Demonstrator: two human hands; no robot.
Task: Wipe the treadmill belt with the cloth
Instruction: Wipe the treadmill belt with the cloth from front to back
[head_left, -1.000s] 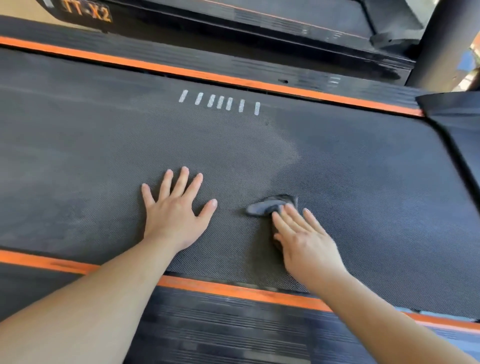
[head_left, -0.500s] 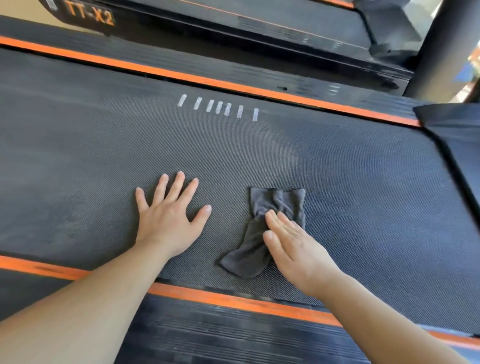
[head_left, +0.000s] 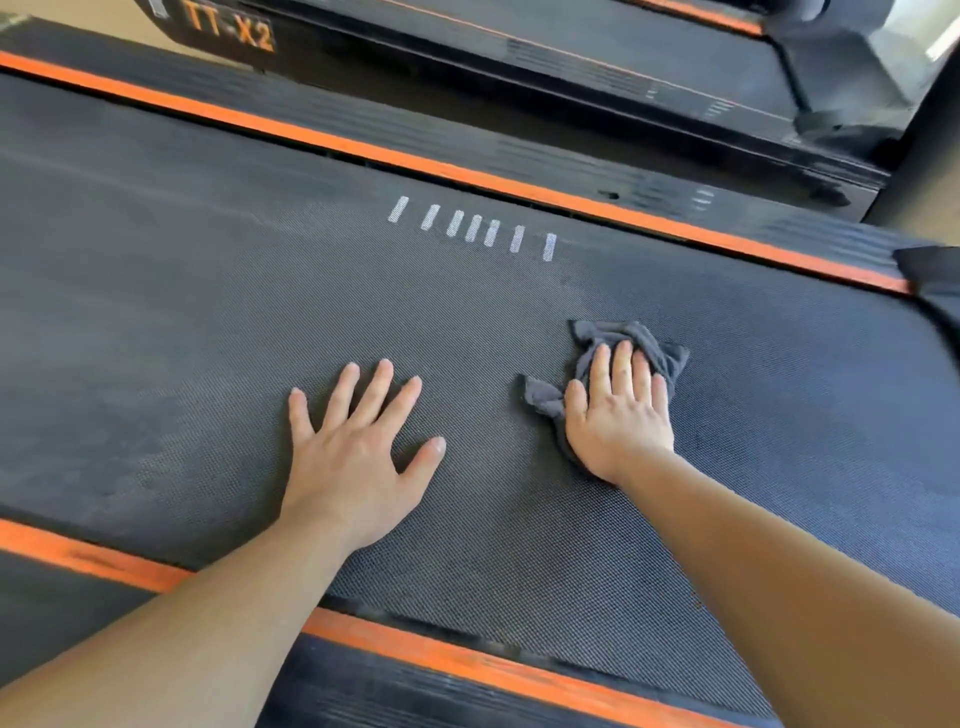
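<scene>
Pressing the cloth (head_left: 631, 332) flat against the treadmill belt (head_left: 519, 545), we work with the right hand (head_left: 618, 410). Its fingers lie straight and close together on top of the bunched grey fabric, and none curls round it. The left hand (head_left: 353, 452) rests palm down on the bare belt with its fingers spread. It holds nothing and sits near the cloth without touching it; we judge that it serves as a brace.

The cloth lies under and just ahead of the right hand, about mid-width of the belt. One corner pokes out toward the left hand, and crumpled folds show beyond the fingertips. Bunched as it is, we cannot fix its long axis.

The belt runs across the view between the near orange strip (head_left: 467, 670) and the far orange strip (head_left: 467, 174). The white marks (head_left: 472, 228) lie ahead of the hands. Only the right hand contacts the cloth, so we judge that the coming stroke belongs to it. The belt to the left looks duller and may be unwiped.
</scene>
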